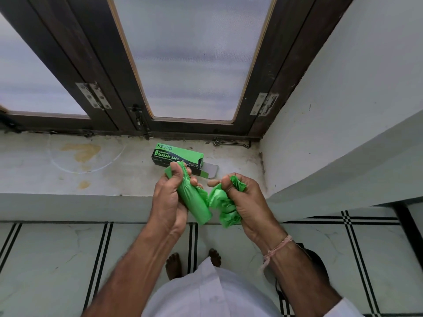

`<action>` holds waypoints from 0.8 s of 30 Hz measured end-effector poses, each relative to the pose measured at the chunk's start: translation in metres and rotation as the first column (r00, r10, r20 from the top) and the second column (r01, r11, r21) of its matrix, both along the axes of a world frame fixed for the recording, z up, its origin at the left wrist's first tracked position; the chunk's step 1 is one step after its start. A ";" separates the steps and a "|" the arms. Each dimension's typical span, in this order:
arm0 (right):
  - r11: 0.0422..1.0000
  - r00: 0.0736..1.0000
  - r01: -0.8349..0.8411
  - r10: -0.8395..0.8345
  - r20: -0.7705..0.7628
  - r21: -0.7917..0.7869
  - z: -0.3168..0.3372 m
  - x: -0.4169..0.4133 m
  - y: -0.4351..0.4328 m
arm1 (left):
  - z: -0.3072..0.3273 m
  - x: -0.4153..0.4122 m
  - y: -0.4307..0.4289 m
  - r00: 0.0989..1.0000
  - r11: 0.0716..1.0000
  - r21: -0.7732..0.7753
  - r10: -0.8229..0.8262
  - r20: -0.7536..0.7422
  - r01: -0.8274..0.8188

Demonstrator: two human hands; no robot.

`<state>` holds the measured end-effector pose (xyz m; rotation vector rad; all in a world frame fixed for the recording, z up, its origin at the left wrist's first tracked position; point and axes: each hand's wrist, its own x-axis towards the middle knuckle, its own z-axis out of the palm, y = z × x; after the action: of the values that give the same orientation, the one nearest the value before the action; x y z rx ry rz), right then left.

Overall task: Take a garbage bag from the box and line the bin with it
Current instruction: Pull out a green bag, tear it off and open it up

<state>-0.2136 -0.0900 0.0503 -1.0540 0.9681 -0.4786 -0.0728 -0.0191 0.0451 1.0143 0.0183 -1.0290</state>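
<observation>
A green and black garbage bag box [177, 157] lies on the window sill [68, 179] with its right end flap open. Just in front of it my left hand [168, 202] grips a green roll of garbage bags [195, 202], held upright and tilted. My right hand [247, 202] is closed on a crumpled green garbage bag [223, 207] that is still joined to the roll's side. A dark rounded shape [317, 261] shows behind my right forearm near the floor; I cannot tell if it is the bin.
A dark wooden window frame [128, 88] with frosted panes stands behind the sill. A white wall [343, 110] and a ledge close off the right side. Below is a tiled floor [57, 259] with black stripes, with bare feet on it.
</observation>
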 end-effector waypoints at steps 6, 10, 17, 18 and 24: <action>0.992 0.997 0.064 -0.067 0.025 0.106 -0.005 -0.011 -0.007 | -0.004 0.024 0.006 0.995 0.996 0.011 0.088 0.038 -0.088; 0.999 0.995 -0.037 0.037 -0.094 0.007 0.007 -0.015 -0.011 | -0.013 0.029 0.011 0.995 0.994 0.028 0.104 0.007 -0.105; 0.771 0.899 -0.420 0.283 -0.334 -0.479 -0.003 0.001 0.008 | -0.007 0.010 -0.013 0.976 0.992 0.011 0.123 -0.177 -0.123; 0.778 0.926 -0.365 0.245 -0.288 -0.511 -0.006 0.002 0.010 | -0.007 0.009 -0.015 0.971 0.991 0.014 0.136 -0.195 -0.136; 0.927 0.998 -0.035 0.011 -0.065 -0.374 -0.009 -0.002 0.002 | 0.000 0.007 -0.018 0.987 0.999 -0.014 -0.050 -0.153 0.049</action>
<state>-0.2156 -0.0880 0.0412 -1.4306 0.9380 -0.6312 -0.0659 -0.0367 0.0448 0.9284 0.1146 -1.1498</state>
